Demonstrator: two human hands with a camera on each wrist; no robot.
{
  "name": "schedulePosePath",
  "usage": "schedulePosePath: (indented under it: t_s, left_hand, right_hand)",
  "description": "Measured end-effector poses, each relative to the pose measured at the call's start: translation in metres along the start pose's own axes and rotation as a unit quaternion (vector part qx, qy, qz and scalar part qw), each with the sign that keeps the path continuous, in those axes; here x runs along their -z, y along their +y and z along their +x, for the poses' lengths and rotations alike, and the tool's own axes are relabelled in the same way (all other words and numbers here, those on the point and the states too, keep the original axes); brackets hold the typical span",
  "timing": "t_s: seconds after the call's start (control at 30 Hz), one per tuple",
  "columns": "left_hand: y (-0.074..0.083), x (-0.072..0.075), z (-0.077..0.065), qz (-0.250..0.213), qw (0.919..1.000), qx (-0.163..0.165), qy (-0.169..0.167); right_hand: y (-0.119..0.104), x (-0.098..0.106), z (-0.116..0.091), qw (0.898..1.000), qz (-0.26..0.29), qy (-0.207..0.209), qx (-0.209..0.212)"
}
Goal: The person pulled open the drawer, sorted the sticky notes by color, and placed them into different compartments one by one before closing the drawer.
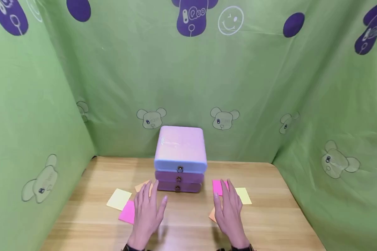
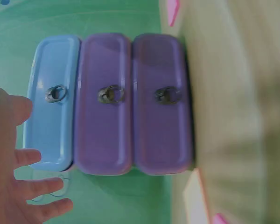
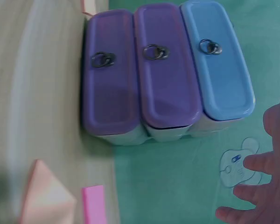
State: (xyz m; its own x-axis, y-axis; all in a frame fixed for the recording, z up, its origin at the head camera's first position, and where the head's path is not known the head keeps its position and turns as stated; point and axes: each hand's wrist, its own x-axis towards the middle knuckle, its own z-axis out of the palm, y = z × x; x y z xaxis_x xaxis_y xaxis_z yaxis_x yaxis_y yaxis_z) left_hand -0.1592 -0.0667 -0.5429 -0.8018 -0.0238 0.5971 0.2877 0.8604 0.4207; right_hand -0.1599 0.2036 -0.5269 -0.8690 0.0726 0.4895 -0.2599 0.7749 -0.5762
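Observation:
Both hands hover over the table with fingers spread and nothing held. My left hand (image 1: 145, 212) is above a pink sticky note pad (image 1: 127, 212) and partly covers an orange pad (image 1: 143, 187); a pale yellow pad (image 1: 119, 199) lies to its left. Under my right hand (image 1: 229, 212) are a second pink pad (image 1: 217, 187) and a second orange pad (image 1: 212, 215), both partly hidden, with a yellow pad (image 1: 243, 196) to the right. Between and beyond the hands stands a small chest of three drawers (image 1: 180, 146), its blue top drawer (image 2: 53, 126) and two purple drawers (image 2: 102, 140) closed.
Each drawer front carries a metal ring pull (image 3: 210, 47). The chest stands at the back of the wooden table (image 1: 182, 233), close to a green cloth backdrop (image 1: 245, 80) printed with bear faces. Similar cloth hangs along the left and right sides.

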Motion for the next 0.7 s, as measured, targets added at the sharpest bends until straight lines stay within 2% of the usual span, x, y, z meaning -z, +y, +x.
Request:
schedulePosePath:
  t_s: [0.1, 0.33, 0.7]
  left_hand:
    - [-0.001, 0.005, 0.016, -0.003, 0.9999, -0.009, 0.009]
    - [-0.003, 0.012, 0.052, -0.007, 0.9977, -0.054, 0.04]
    - [-0.005, 0.014, 0.084, -0.022, 0.9972, -0.059, 0.039]
  right_hand:
    - [-0.004, 0.0, 0.013, 1.0, 0.006, -0.006, 0.018]
    - [-0.016, 0.003, 0.041, 0.998, 0.018, -0.015, 0.05]
    - [-0.036, 0.001, 0.079, 0.996, 0.025, -0.046, 0.065]
